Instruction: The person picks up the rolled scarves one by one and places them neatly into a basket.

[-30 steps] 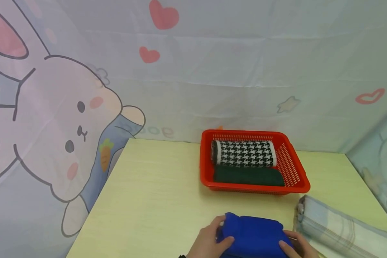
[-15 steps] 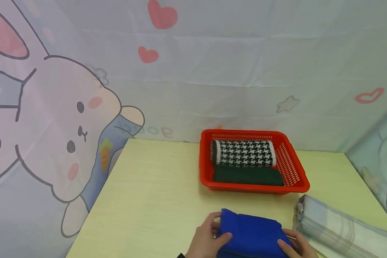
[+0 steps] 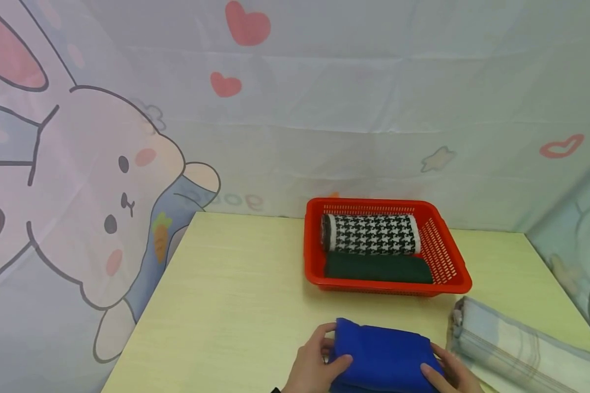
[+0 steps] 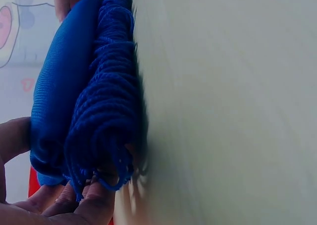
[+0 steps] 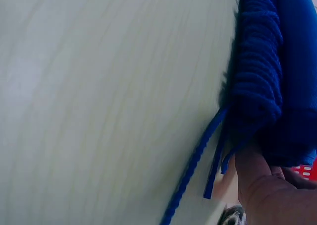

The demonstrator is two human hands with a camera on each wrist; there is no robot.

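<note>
A folded blue scarf (image 3: 381,355) lies at the table's front edge in the head view. My left hand (image 3: 312,363) grips its left end, thumb on top and fingers behind. At the right end my right hand (image 3: 453,372) holds the cloth, thumb also on top. The left wrist view shows the scarf rolled up, with a bundle of twisted fringe (image 4: 106,91) along the side by the tabletop. Fingers (image 4: 96,202) of the left hand curl under that end. In the right wrist view, loose strands (image 5: 190,168) hang from the fringe near the right hand.
Behind the scarf stands a red basket (image 3: 395,286) holding a black-and-white houndstooth roll (image 3: 376,234) and a dark green roll (image 3: 378,267). A folded pale plaid cloth (image 3: 526,344) lies to the right on the light yellow table (image 3: 226,305). A printed curtain (image 3: 324,125) hangs behind.
Between the first and second frames, the scarf's left end rose and shifted slightly left with the left hand. Since then, the right hand has moved slightly; both hands still hold the scarf.
</note>
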